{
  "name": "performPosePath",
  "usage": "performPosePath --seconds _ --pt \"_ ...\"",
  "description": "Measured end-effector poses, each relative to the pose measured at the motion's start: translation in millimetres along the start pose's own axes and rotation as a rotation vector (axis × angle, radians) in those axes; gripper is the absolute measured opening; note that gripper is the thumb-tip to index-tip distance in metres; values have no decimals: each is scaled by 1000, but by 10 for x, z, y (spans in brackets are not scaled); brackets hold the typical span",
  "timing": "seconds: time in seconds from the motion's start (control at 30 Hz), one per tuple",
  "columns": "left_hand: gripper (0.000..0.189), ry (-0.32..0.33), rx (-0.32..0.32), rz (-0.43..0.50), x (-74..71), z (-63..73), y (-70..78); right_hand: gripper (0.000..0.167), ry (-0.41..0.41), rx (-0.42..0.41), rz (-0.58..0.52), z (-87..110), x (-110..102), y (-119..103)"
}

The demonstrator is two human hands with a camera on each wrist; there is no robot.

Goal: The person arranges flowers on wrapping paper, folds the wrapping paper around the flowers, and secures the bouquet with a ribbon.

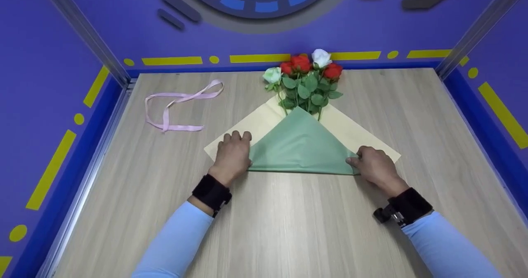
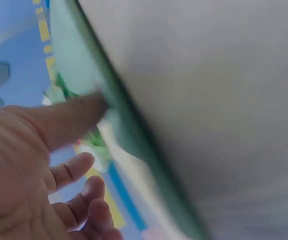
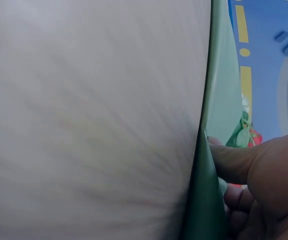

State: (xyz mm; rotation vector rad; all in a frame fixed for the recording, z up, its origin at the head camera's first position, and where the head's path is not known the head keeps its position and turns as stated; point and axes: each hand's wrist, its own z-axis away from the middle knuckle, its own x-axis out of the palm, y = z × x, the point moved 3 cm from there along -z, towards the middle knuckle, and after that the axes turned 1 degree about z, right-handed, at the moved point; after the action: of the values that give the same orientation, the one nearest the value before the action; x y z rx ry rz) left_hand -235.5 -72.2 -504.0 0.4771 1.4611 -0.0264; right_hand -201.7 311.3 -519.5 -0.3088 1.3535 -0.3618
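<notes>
Wrapping paper (image 1: 303,146), green outside and cream inside, lies folded up over the stems of a bouquet of roses (image 1: 307,82). Red and white blooms and green leaves stick out beyond its top. My left hand (image 1: 233,154) is at the paper's left side. In the left wrist view its thumb (image 2: 76,117) touches the green fold while the other fingers (image 2: 84,200) stand apart from it, loosely bent. At the right end, my right hand (image 1: 376,166) pinches the green paper between thumb and fingers; the right wrist view shows the thumb (image 3: 234,162) against the raised fold (image 3: 206,195).
A pink ribbon (image 1: 177,98) lies loosely looped on the wooden table (image 1: 297,224), left of the paper. Blue panels (image 1: 255,43) with yellow marks rise behind the table and along both sides. The rose heads reach the back edge.
</notes>
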Motion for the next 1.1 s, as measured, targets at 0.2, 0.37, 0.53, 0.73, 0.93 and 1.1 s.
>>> performPosePath --seconds 0.2,0.37,0.53,0.73,0.93,1.1 --pt "22 -249 139 57 46 -34 187 32 -14 -12 -11 -3 15 5" --pt "45 -309 10 111 86 -78 245 32 -3 -5 -8 -3 20 27" --pt "84 -288 -70 -3 164 -57 356 32 18 -14 2 8 17 7" --pt "91 -309 -153 -41 166 -71 412 36 22 -24 39 23 14 -53" --pt "89 -316 -179 -13 145 -77 430 37 15 -28 6 19 3 -10" --pt "87 -316 -197 -10 150 -102 419 36 9 -42 -3 30 7 -17"
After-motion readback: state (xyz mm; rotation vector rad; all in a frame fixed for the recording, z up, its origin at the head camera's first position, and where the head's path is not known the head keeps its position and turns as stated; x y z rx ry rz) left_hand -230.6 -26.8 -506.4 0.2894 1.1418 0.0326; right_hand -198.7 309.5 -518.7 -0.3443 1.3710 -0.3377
